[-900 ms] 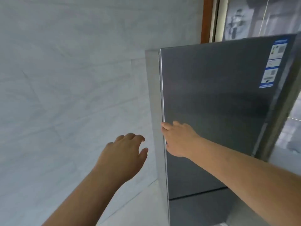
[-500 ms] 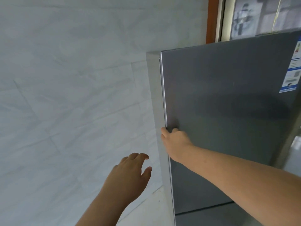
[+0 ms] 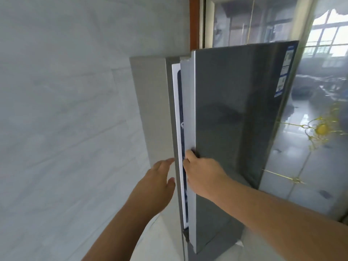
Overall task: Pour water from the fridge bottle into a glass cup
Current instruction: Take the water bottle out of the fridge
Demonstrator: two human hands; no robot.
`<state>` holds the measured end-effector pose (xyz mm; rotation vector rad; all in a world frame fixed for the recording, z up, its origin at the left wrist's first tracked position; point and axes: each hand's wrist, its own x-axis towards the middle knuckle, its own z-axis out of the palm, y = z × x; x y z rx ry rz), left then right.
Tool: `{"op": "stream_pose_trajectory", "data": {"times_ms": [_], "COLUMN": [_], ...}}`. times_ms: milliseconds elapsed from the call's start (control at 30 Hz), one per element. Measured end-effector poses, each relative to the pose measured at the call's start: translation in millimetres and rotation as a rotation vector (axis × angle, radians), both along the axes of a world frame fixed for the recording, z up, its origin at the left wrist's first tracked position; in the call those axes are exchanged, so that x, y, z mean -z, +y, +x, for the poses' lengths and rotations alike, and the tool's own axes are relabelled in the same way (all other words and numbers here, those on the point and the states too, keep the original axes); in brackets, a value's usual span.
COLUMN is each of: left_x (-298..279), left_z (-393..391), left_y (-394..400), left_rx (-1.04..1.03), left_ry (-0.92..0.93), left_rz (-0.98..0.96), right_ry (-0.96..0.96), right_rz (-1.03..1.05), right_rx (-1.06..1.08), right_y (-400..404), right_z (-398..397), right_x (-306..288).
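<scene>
Fridge bottle isn't visible anywhere in view, nor the glass cup; only the fridge (image 3: 150,110) exterior shows. Upper fridge door (image 3: 235,119), dark grey steel, is swung a crack off the cabinet, hinge on the right. A narrow gap runs top to bottom along its left edge, w/ the white gasket strip (image 3: 176,110) and a dark sliver of interior showing; too thin to see what's inside.

Right hand (image 3: 203,174) grips the door's left edge abt mid-height, fingers curled round behind the edge, thumb on the front face. Forearm comes in from the lower right corner.

Left hand (image 3: 156,185) is loose, fingers straight-ish, holding nothing; fingertips just beside the cabinet's front edge, at the gap, level w/ the right hand. Can't tell if they touch it.

Left of the fridge: pale marble-look tiled wall (image 3: 66,110), close to the cabinet side. Right of the door: glass panel (image 3: 310,147) w/ gold ornament, near the hinge side. Blue-white sticker (image 3: 284,72) sits at the door's top right corner.
</scene>
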<state>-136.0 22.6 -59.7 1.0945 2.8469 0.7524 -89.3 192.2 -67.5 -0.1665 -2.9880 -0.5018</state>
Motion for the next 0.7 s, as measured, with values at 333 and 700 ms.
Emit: {"op": "stream_pose_trajectory", "data": {"times_ms": [333, 700], "left_x": [45.5, 110.2], "left_z": [22.4, 120.9], "left_y": [99.0, 207.7], "left_rx": [0.433, 0.797], "left_ry": [0.128, -0.139], "left_rz": [-0.086, -0.094], "right_ry": [0.176, 0.236], "right_rz": [-0.115, -0.309], "right_rx": [0.408, 0.653], "right_y": [1.7, 58.4], "right_z": [127.3, 212.9], "right_x": [-12.4, 2.2]}}
